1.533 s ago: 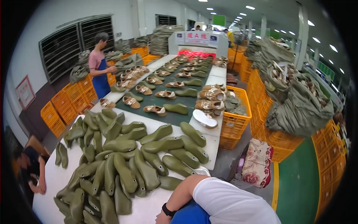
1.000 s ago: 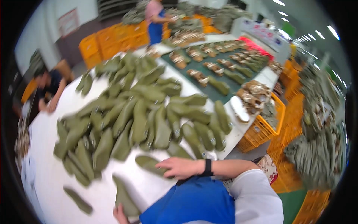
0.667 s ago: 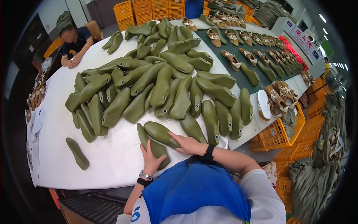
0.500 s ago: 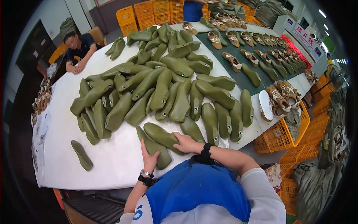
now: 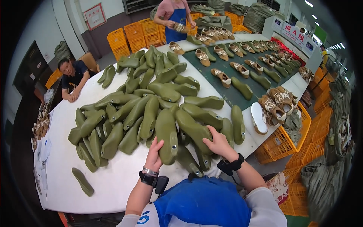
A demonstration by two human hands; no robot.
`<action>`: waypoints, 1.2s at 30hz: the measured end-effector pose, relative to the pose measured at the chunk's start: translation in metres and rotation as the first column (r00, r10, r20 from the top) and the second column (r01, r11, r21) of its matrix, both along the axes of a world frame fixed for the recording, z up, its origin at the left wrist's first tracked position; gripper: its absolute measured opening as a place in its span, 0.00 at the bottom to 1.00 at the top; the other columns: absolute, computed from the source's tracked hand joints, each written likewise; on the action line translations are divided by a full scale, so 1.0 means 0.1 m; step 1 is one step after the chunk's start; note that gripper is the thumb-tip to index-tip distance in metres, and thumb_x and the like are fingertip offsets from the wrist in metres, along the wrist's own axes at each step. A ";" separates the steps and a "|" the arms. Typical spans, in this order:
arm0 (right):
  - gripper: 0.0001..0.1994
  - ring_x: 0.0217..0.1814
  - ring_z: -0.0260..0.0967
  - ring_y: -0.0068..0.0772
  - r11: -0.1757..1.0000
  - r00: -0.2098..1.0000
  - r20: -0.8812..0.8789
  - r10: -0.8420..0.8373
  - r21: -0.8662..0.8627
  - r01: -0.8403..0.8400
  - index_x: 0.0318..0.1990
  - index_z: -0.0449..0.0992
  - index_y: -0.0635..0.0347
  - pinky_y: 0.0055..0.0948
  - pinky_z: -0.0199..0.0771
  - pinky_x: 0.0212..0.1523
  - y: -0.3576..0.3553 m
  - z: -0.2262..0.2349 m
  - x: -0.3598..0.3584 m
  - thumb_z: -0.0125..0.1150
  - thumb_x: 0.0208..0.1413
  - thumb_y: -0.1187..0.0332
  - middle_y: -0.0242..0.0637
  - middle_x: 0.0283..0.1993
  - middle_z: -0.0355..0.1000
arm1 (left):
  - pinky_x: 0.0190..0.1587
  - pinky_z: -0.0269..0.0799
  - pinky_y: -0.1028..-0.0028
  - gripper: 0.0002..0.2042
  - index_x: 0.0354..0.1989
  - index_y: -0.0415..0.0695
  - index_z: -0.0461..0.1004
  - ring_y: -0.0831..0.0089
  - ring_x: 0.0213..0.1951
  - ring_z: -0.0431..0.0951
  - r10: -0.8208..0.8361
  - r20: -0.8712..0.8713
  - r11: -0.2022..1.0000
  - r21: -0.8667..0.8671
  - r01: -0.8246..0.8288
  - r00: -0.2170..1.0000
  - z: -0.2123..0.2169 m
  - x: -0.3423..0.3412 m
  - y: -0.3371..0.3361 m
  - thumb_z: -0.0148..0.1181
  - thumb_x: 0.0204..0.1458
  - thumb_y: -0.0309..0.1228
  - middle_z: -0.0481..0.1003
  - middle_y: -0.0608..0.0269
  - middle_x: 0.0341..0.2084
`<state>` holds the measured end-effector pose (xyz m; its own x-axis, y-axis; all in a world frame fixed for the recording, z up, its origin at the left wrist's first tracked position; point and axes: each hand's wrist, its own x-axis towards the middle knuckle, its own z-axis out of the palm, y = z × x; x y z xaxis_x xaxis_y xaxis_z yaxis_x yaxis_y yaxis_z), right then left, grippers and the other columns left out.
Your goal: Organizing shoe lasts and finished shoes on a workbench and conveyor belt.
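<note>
My left hand (image 5: pixel 154 154) is closed around the heel end of an olive-green shoe last (image 5: pixel 165 130), raised above the near side of the pile with its toe pointing away. A second green shoe last (image 5: pixel 191 124) is gripped at its heel end by my right hand (image 5: pixel 220 143), close beside the first and slanting to the left. Beneath and behind both lies a heap of similar lasts (image 5: pixel 124 109) on the white table (image 5: pixel 124 181). The held lasts hide part of that heap. One lone last (image 5: pixel 82 181) rests at the near left.
A green conveyor belt (image 5: pixel 227 90) at the right carries rows of brown-and-white shoes and lasts. Shoes sit over an orange crate (image 5: pixel 289 142) at the right edge. A person (image 5: pixel 75 77) leans on the table's left; another in a blue apron (image 5: pixel 177 22) stands beyond.
Both hands have lifted the two lasts from the table's near edge and brought them forward, toes now pointing away. The view has shifted, showing more of the person at the back.
</note>
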<state>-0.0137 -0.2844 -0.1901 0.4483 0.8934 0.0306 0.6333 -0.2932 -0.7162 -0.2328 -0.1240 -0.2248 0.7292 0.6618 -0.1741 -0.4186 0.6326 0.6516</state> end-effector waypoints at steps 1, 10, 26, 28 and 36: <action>0.30 0.37 0.68 0.59 0.997 0.997 0.075 -0.016 -0.077 0.022 0.57 0.56 0.65 0.46 0.69 0.38 0.01 -0.05 0.07 0.57 0.48 0.64 0.57 0.36 0.71 | 0.54 0.66 0.63 0.24 0.61 0.39 0.52 0.57 0.54 0.67 -0.040 0.001 0.996 -0.082 0.040 0.999 -0.03 0.14 0.13 0.47 0.55 0.27 0.61 0.49 0.56; 0.30 0.41 0.66 0.52 0.996 0.946 0.313 -0.084 0.013 0.084 0.58 0.56 0.65 0.42 0.68 0.42 -0.20 -0.59 0.16 0.57 0.46 0.69 0.51 0.40 0.68 | 0.53 0.66 0.56 0.20 0.53 0.36 0.63 0.54 0.50 0.69 0.050 0.218 0.970 -0.243 0.004 0.975 0.33 1.26 1.42 0.41 0.58 0.38 0.68 0.49 0.50; 0.32 0.48 0.64 0.56 0.986 0.937 0.314 -0.154 0.103 0.128 0.60 0.55 0.63 0.42 0.64 0.49 -0.12 -0.69 0.17 0.58 0.45 0.73 0.56 0.46 0.66 | 0.45 0.71 0.74 0.14 0.48 0.37 0.68 0.71 0.44 0.74 0.702 -0.377 0.635 0.715 -0.292 0.604 0.04 -1.38 1.96 0.52 0.53 0.26 0.75 0.58 0.40; 0.32 0.50 0.63 0.56 0.989 0.951 0.270 -0.149 0.048 0.142 0.60 0.55 0.63 0.42 0.63 0.51 -0.09 -0.68 0.15 0.58 0.45 0.74 0.58 0.48 0.66 | 0.51 0.66 0.65 0.18 0.46 0.37 0.69 0.58 0.46 0.72 0.961 -0.265 0.268 0.963 0.029 -0.075 -0.38 -2.48 1.99 0.56 0.43 0.24 0.72 0.49 0.40; 0.30 0.50 0.64 0.59 0.989 0.960 0.261 -0.097 -0.081 0.122 0.59 0.57 0.63 0.41 0.64 0.49 0.02 -0.75 0.21 0.59 0.45 0.73 0.58 0.49 0.66 | 0.60 0.56 0.61 0.49 0.65 0.49 0.42 0.48 0.59 0.55 0.176 -0.907 0.859 0.331 -0.391 -0.382 -1.07 -5.30 1.11 0.66 0.33 0.36 0.52 0.45 0.59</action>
